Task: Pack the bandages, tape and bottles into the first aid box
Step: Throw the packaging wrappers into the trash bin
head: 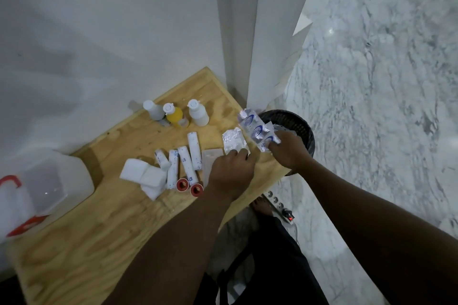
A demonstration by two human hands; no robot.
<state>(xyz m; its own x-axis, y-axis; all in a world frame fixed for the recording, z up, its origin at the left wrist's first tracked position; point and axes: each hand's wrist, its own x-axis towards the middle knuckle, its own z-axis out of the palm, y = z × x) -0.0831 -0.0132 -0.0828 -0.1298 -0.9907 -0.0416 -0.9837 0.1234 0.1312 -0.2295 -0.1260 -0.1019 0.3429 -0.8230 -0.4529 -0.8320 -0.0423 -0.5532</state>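
Observation:
On the wooden table [104, 225], three bottles stand at the back: two white bottles [153, 109] [198, 112] and a yellow one [174, 115]. Several rolled bandages [187, 163] lie in the middle, with folded white gauze pads [146, 177] to their left and two red-cored tape rolls [183, 183] [196, 189] in front. The translucent first aid box [42, 188] with red clasps sits at the left edge. My right hand [288, 150] holds a strip of silver packets [257, 130] over the table's right edge. My left hand [233, 171] pinches another silver packet [233, 142].
A black wastebasket [300, 126] stands on the marble floor just past the table's right edge, under my right hand. A power strip [277, 204] lies on the floor below it. A white wall and column close off the back. A flat pale packet [209, 161] lies beside my left hand.

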